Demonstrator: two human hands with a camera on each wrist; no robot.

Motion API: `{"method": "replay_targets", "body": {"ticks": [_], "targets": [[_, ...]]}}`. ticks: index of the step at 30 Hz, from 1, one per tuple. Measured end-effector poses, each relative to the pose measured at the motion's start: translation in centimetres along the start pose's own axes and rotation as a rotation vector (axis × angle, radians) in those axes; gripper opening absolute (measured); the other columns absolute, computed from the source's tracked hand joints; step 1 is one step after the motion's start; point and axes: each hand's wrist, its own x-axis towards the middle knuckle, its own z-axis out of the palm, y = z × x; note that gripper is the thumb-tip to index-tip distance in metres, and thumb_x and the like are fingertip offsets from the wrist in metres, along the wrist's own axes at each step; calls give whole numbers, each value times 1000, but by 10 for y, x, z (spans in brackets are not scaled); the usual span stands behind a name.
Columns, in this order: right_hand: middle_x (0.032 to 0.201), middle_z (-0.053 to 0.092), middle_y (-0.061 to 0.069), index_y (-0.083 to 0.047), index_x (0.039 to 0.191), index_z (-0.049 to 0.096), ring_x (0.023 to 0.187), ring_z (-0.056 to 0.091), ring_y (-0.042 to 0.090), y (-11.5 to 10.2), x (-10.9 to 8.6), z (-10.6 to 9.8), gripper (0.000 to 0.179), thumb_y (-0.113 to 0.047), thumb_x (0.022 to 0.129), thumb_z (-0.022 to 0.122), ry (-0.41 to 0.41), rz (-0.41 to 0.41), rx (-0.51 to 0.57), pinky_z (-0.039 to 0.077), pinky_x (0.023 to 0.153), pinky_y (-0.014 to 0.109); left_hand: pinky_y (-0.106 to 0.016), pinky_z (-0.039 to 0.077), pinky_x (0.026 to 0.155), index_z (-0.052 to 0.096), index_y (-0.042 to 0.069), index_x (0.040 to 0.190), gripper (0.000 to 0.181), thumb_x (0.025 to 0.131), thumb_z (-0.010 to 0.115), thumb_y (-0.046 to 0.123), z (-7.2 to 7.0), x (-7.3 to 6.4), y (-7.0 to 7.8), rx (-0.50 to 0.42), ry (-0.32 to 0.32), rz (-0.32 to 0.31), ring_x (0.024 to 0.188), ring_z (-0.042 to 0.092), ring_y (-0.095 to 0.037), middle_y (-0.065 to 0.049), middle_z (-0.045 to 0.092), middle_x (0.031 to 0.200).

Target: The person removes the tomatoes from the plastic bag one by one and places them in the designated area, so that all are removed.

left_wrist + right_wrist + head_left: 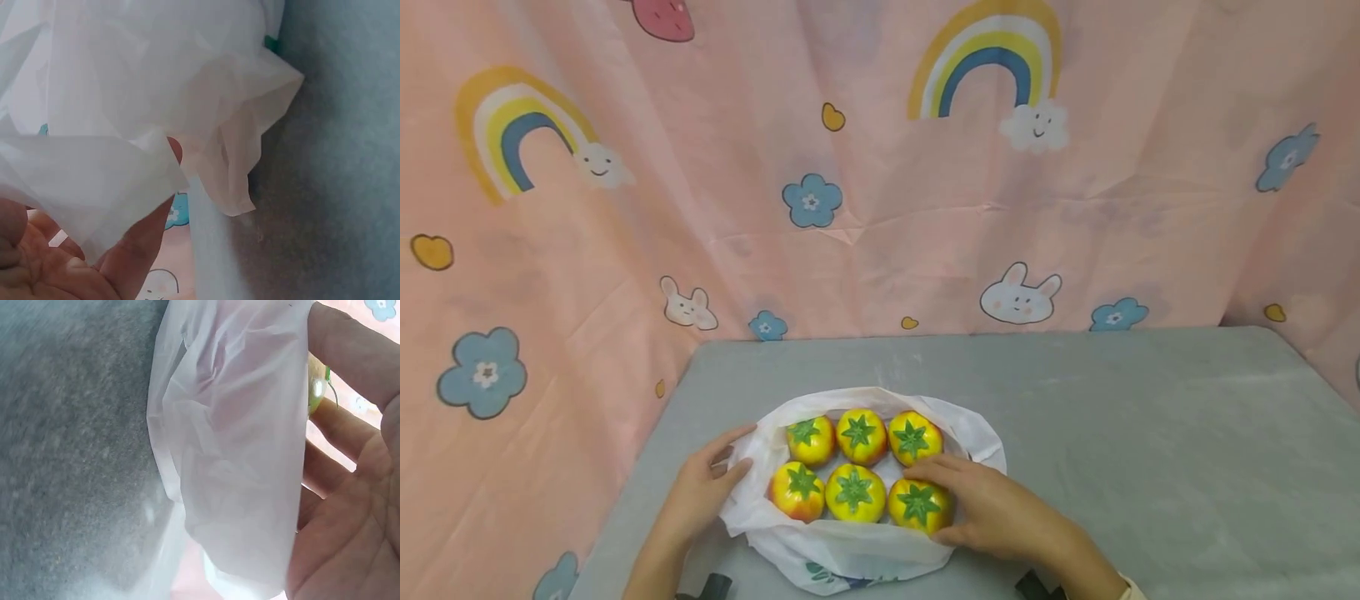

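Observation:
A white plastic bag (850,546) lies on the table with its mouth spread wide. Several yellow-and-red persimmons (855,508) with green star-shaped tops sit inside in two rows. At the front right, my right hand (1000,508) holds one persimmon (919,507), fingers over its far side and thumb at its near side. Most of that fruit is hidden behind the bag wall (244,437) in the right wrist view. My left hand (700,483) touches the bag's left rim, thumb and fingers apart. In the left wrist view a bag flap (94,181) partly covers the left fingers.
The grey table (1150,450) extends to the right of the bag and behind it. A pink curtain (880,275) printed with rainbows, flowers and rabbits hangs along the back and left side. Dark wrist-mount parts (717,586) show at the bottom edge.

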Motion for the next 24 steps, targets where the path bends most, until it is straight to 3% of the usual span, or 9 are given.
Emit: {"method": "replay_targets", "body": {"ticks": [8,15,24], "targets": [[142,58,-4,-25,139,56,128,56,20,1,-1,0,71,-30,75,87,53,9,-8,50,106,52,-56,52,100,50,23,146,55,94,67,15,0,1,-1,-32,-9,-6,131,50,-51,-29,41,152],[141,59,-4,-27,137,58,125,58,19,-3,-6,-7,69,-34,74,86,74,32,25,51,105,53,-54,56,96,52,22,145,58,91,70,10,-1,0,0,-69,-26,20,127,55,-50,-31,43,149],[142,57,-8,-28,139,55,127,57,16,-10,-13,-18,70,-44,76,83,116,-4,-4,51,106,50,-53,55,97,51,22,146,59,91,69,7,-5,-3,0,-71,-5,8,129,52,-52,-31,40,152]]}}
